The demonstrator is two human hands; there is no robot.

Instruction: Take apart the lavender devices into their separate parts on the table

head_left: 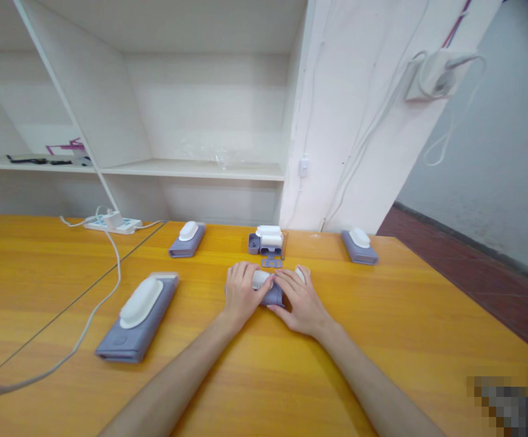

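My left hand (242,297) and my right hand (304,303) meet over a grey-purple case (272,296) at the middle of the table. Curled fingers of the left hand grip its left part, beside a white textured piece (260,279) that shows between the hands. The right hand wraps the right part, its thumb low along the near edge. A white rounded piece (300,274) peeks out by the right fingers. Much of the case is hidden under both hands. Just beyond lie white rolls (271,241) in a grey-purple holder (270,250) and a flat grey-purple cutout piece (272,263).
Grey-purple cases topped with white oval pieces lie at left front (130,340), back left (182,249) and back right (366,255). A power strip (118,226) trails a white cable (109,291) across the left side. White shelves (191,167) stand behind the table.
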